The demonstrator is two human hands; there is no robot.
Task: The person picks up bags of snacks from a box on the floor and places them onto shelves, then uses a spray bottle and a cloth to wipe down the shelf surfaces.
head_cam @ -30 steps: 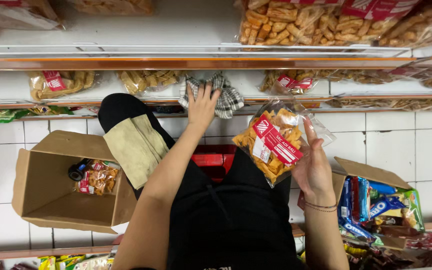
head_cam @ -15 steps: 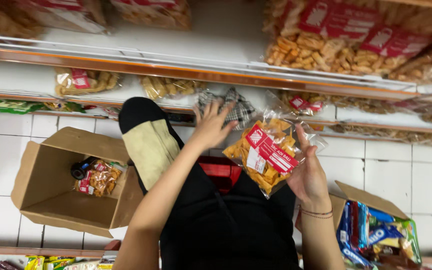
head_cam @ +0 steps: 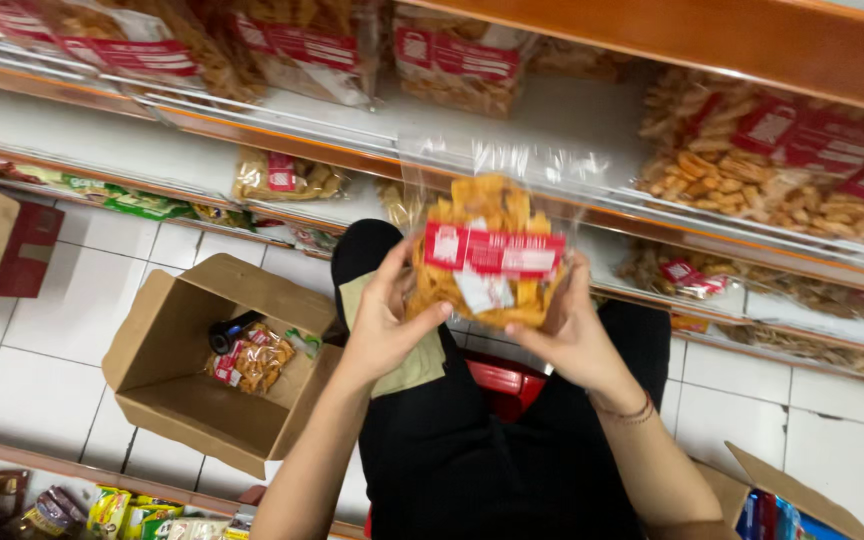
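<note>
I hold a clear bag of orange chips with a red label (head_cam: pixel 487 255) up in front of the shelves, gripped from both sides. My left hand (head_cam: pixel 382 320) clasps its left edge, thumb across the lower front. My right hand (head_cam: pixel 567 330) clasps the right edge, with a thin bracelet at the wrist. The bag is upright, its clear top flap rising toward the shelf. Below my arms are my black-clad legs, and I sit on a red stool (head_cam: pixel 502 380).
An open cardboard box (head_cam: pixel 162 380) on the white tiled floor at left holds a snack bag (head_cam: pixel 250 357) and a dark object. Metal shelves (head_cam: pixel 282 130) with similar snack bags run across the top. Another open box (head_cam: pixel 782 495) sits lower right; small packets (head_cam: pixel 102 510) lie lower left.
My left hand left the shelf and joined the right on the chip bag. The bag rose toward the shelves, and the view tilted upward and rightward.
</note>
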